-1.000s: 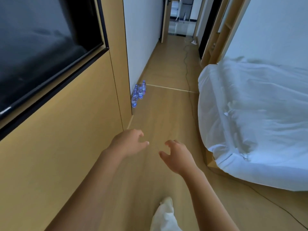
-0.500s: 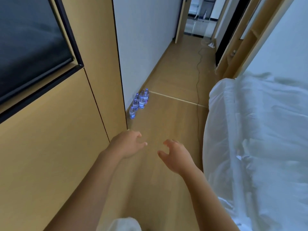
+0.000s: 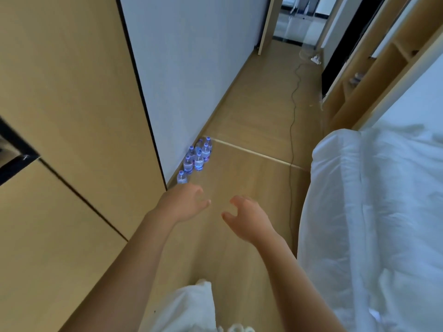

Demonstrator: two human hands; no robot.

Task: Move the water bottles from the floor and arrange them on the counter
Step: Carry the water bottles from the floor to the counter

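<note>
Several small clear water bottles [image 3: 197,159] with blue labels and pale caps stand upright in a cluster on the wooden floor, against the foot of the white wall. My left hand [image 3: 186,202] is stretched forward with loosely curled fingers and holds nothing; it overlaps the lower part of the nearest bottle [image 3: 182,176] in the picture, apart from it. My right hand [image 3: 247,215] reaches forward beside it, fingers curved and empty. No counter is in view.
A tall wooden cabinet [image 3: 72,140] lines the left side. A bed with white linen [image 3: 374,212] fills the right. A black cable [image 3: 293,121] runs along the floor toward the open doorway [image 3: 297,20]. Wooden shelving [image 3: 374,65] stands at the far right.
I have moved forward along the passage. The bottles now appear larger and closer to my left hand. The dark screen on the left has slid out of view. Both hands stay empty.
</note>
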